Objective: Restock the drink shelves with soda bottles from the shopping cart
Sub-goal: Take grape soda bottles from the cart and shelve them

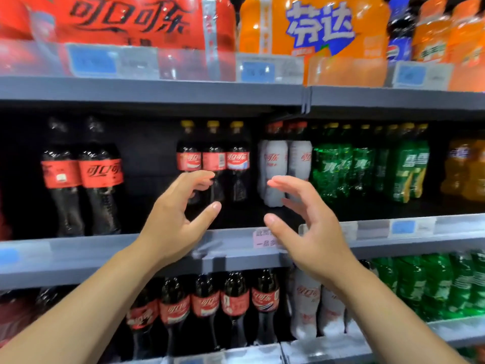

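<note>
Both hands are holding nothing: my left hand point(173, 222) and right hand point(309, 232) are hovering palms inward, fingers loosely spread, in front of the grey metal middle shelf point(78, 256). They're framing the three dark plastic cola bottles with yellow caps and red labels point(214, 161) standing set back on that shelf; the shopping cart isn't showing. Risk, my guess: reaching in, I'm likely clipping the white-wrapped cola bottles point(275, 174) just beside them and toppling the row

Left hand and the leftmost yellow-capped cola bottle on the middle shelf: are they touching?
Cannot tell. In the head view the fingers of the left hand overlap the leftmost yellow-capped cola bottle, but this single view shows neither contact nor a gap plainly.
</note>
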